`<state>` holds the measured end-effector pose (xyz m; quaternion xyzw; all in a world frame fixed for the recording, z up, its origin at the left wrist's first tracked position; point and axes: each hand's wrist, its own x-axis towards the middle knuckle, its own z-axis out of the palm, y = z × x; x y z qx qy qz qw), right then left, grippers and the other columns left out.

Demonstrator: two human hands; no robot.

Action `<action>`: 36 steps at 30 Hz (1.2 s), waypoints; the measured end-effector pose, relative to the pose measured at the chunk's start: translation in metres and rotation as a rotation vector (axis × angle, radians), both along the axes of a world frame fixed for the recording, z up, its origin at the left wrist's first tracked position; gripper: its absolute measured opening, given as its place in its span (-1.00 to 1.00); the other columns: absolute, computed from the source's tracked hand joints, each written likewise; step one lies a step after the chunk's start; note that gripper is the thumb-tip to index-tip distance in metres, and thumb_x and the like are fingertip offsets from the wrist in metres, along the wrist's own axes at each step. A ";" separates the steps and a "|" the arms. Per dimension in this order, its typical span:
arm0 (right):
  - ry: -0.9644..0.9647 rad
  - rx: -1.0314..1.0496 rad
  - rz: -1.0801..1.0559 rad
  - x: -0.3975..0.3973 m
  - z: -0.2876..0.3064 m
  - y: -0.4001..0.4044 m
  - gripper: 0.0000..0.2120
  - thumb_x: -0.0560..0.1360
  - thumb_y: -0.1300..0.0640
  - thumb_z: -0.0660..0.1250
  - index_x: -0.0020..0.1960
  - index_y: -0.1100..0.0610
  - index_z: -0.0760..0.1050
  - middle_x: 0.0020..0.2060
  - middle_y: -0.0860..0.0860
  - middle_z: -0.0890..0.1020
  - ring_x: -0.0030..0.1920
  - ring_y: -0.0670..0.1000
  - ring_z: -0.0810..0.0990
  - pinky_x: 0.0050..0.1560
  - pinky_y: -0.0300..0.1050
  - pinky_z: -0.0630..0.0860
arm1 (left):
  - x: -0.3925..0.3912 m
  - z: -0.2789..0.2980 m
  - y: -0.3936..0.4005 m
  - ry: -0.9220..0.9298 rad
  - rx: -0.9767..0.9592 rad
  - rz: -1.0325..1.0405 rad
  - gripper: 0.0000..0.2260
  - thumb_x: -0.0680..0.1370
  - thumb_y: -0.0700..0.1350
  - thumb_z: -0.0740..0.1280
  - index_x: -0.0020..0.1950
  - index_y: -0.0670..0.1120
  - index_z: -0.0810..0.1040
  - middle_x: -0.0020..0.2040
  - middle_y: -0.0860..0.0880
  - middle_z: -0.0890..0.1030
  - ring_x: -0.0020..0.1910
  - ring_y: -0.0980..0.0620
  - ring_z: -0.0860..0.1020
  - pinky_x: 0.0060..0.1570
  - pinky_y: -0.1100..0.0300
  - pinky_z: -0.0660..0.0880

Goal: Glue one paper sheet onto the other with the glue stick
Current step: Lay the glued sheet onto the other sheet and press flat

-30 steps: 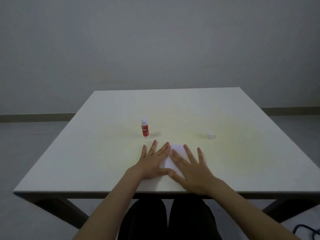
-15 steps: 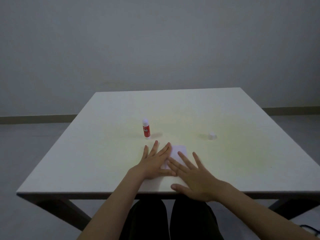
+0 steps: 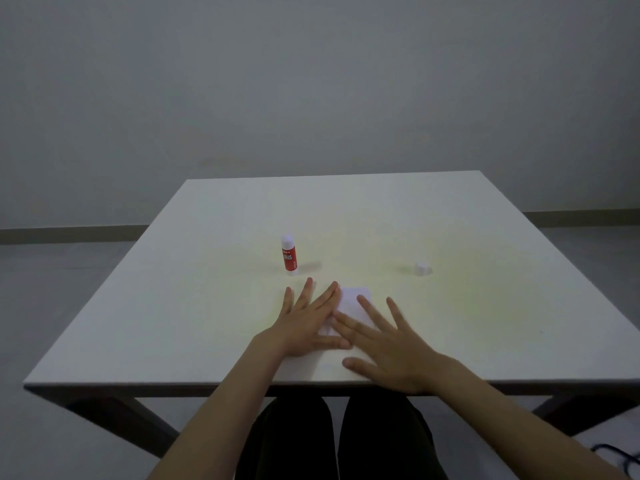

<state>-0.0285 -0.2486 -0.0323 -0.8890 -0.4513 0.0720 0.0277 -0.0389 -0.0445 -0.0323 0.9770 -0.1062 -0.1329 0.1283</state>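
Both hands lie flat with fingers spread, gripping nothing, the left hand (image 3: 304, 323) pinning the paper (image 3: 353, 304) to the desk (image 3: 485, 306) while the right hand (image 3: 388, 355) smooths it, likely to bond the sheets; the uncapped glue stick (image 3: 288, 254) stands just beyond, its cap (image 3: 421, 268) set aside

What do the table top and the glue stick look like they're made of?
Table: seems a matte white laminate or painted board, smooth with a thin straight edge. Glue stick: probably plastic, a glossy red printed body with a white top; its cap looks like white plastic.
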 end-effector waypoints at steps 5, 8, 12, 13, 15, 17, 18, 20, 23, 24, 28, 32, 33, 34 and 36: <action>0.024 -0.036 -0.193 0.034 0.014 -0.005 -0.42 0.53 -0.30 -0.20 0.48 -0.19 -0.30 0.51 -0.25 -0.20 0.50 0.07 -0.38 0.45 0.25 -0.38 | 0.000 0.000 -0.001 0.011 0.009 0.012 -0.10 0.42 0.41 0.13 0.52 0.06 -0.30 0.55 0.12 -0.28 0.49 -0.07 -0.41 0.40 -0.22 -0.41; 0.012 -0.022 -0.241 0.026 0.014 0.004 -0.35 0.52 -0.32 -0.19 0.50 -0.09 -0.29 0.52 -0.19 -0.22 0.50 0.07 -0.38 0.46 0.26 -0.36 | 0.001 0.000 -0.001 0.005 0.013 0.010 -0.11 0.42 0.41 0.12 0.52 0.06 -0.29 0.56 0.12 -0.28 0.49 -0.08 -0.41 0.39 -0.22 -0.42; 0.019 0.038 -0.080 -0.010 0.002 0.011 -0.26 0.45 -0.40 -0.24 0.50 -0.07 -0.29 0.49 -0.20 -0.27 0.49 0.05 -0.41 0.44 0.24 -0.42 | 0.001 -0.001 0.000 -0.013 0.001 0.001 -0.14 0.44 0.39 0.12 0.53 0.06 -0.27 0.56 0.14 -0.26 0.49 -0.08 -0.41 0.38 -0.21 -0.41; 0.016 0.032 -0.071 -0.012 0.001 0.008 -0.28 0.45 -0.40 -0.23 0.50 -0.09 -0.28 0.49 -0.22 -0.25 0.49 0.05 -0.40 0.43 0.24 -0.42 | 0.000 -0.001 0.000 -0.015 -0.001 -0.002 -0.14 0.44 0.39 0.12 0.53 0.06 -0.27 0.56 0.13 -0.26 0.49 -0.08 -0.40 0.39 -0.21 -0.41; 0.000 0.018 -0.113 -0.002 0.003 0.001 -0.34 0.48 -0.36 -0.23 0.49 -0.14 -0.28 0.50 -0.25 -0.18 0.50 0.06 -0.37 0.45 0.26 -0.39 | 0.000 -0.001 0.000 -0.015 -0.005 0.003 -0.13 0.43 0.40 0.12 0.53 0.06 -0.27 0.56 0.13 -0.26 0.49 -0.08 -0.40 0.39 -0.20 -0.41; -0.007 0.005 -0.199 0.014 0.006 -0.004 -0.37 0.51 -0.32 -0.20 0.49 -0.14 -0.29 0.52 -0.24 -0.15 0.52 0.08 -0.31 0.47 0.27 -0.33 | -0.001 0.000 0.000 -0.008 -0.006 0.013 -0.12 0.42 0.41 0.13 0.53 0.06 -0.27 0.56 0.12 -0.26 0.50 -0.07 -0.39 0.40 -0.21 -0.41; 0.002 0.005 -0.240 0.022 0.006 -0.004 -0.38 0.52 -0.30 -0.19 0.49 -0.13 -0.29 0.52 -0.23 -0.16 0.52 0.08 -0.30 0.47 0.28 -0.32 | 0.000 0.000 -0.001 -0.005 -0.005 0.016 -0.11 0.42 0.40 0.13 0.53 0.06 -0.27 0.56 0.12 -0.25 0.50 -0.07 -0.39 0.41 -0.21 -0.40; 0.018 0.022 -0.285 0.031 0.003 -0.004 -0.38 0.53 -0.30 -0.18 0.49 -0.13 -0.29 0.52 -0.23 -0.16 0.53 0.09 -0.28 0.47 0.28 -0.30 | -0.001 0.000 -0.001 -0.012 0.004 0.018 -0.11 0.42 0.40 0.14 0.52 0.06 -0.28 0.56 0.11 -0.26 0.50 -0.07 -0.39 0.41 -0.21 -0.40; 0.005 0.066 -0.287 0.034 -0.003 -0.005 -0.37 0.50 -0.32 -0.22 0.49 -0.15 -0.28 0.53 -0.23 -0.15 0.53 0.08 -0.26 0.47 0.28 -0.29 | -0.002 -0.004 0.001 -0.056 -0.009 0.026 -0.12 0.42 0.40 0.13 0.53 0.08 -0.28 0.56 0.12 -0.25 0.51 -0.05 -0.37 0.40 -0.17 -0.41; -0.006 0.078 -0.284 0.033 -0.004 -0.005 -0.38 0.49 -0.33 -0.23 0.49 -0.16 -0.28 0.53 -0.22 -0.16 0.53 0.08 -0.25 0.47 0.28 -0.28 | -0.002 -0.005 0.001 -0.077 -0.023 0.023 -0.13 0.43 0.40 0.13 0.53 0.09 -0.27 0.56 0.13 -0.24 0.51 -0.03 -0.36 0.40 -0.16 -0.41; -0.014 0.191 -0.268 0.029 -0.002 -0.008 -0.42 0.50 -0.33 -0.19 0.44 -0.28 -0.33 0.52 -0.21 -0.23 0.54 0.08 -0.16 0.48 0.28 -0.18 | -0.009 -0.002 0.002 -0.207 -0.358 0.106 -0.27 0.47 0.25 0.25 0.53 0.11 -0.01 0.51 0.24 -0.01 0.52 0.17 -0.08 0.47 0.04 -0.22; 0.047 0.442 -0.318 0.026 0.004 -0.008 -0.39 0.54 -0.25 -0.02 0.46 -0.27 -0.28 0.54 -0.17 -0.14 0.53 -0.03 0.04 0.50 0.16 0.01 | -0.013 0.006 0.004 -0.786 -0.814 0.677 -0.66 0.41 -0.05 0.46 0.17 0.00 0.55 0.09 0.13 0.59 0.07 0.21 0.52 0.09 0.21 0.48; 0.056 0.504 -0.338 0.025 0.006 -0.008 -0.38 0.55 -0.21 0.04 0.47 -0.23 -0.23 0.55 -0.14 -0.08 0.52 -0.05 0.08 0.48 0.11 0.07 | -0.008 0.009 0.006 -0.842 -0.849 0.776 -0.65 0.41 -0.09 0.47 0.17 -0.03 0.54 0.07 0.09 0.59 0.05 0.14 0.54 0.03 0.20 0.49; 0.054 0.555 -0.360 0.026 0.007 -0.009 -0.37 0.55 -0.17 0.09 0.49 -0.18 -0.16 0.55 -0.10 -0.01 0.51 -0.06 0.12 0.47 0.07 0.13 | -0.001 0.015 0.007 -0.827 -0.883 0.841 -0.59 0.42 -0.12 0.47 0.25 -0.06 0.50 0.13 0.04 0.58 0.10 0.08 0.54 0.06 0.19 0.49; 0.035 0.605 -0.408 0.028 0.005 -0.011 -0.41 0.56 -0.08 0.16 0.51 -0.05 0.01 0.53 -0.04 0.14 0.49 -0.03 0.18 0.44 0.00 0.20 | 0.016 0.023 0.008 -0.669 -0.936 0.889 -0.40 0.44 -0.12 0.45 0.43 -0.12 0.33 0.33 -0.04 0.50 0.28 0.02 0.47 0.25 0.10 0.43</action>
